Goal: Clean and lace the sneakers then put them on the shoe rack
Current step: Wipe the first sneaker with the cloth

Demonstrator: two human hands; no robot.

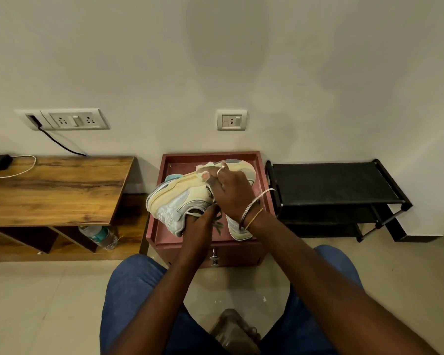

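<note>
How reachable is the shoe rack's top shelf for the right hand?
Probably yes: the shoe rack stands just beside the right hand with nothing between, though that hand holds a cloth against the sneaker.

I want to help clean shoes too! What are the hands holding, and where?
The left hand grips the cream sneaker from below, near its laces. The right hand pinches what looks like a pale cloth against the sneaker.
</note>
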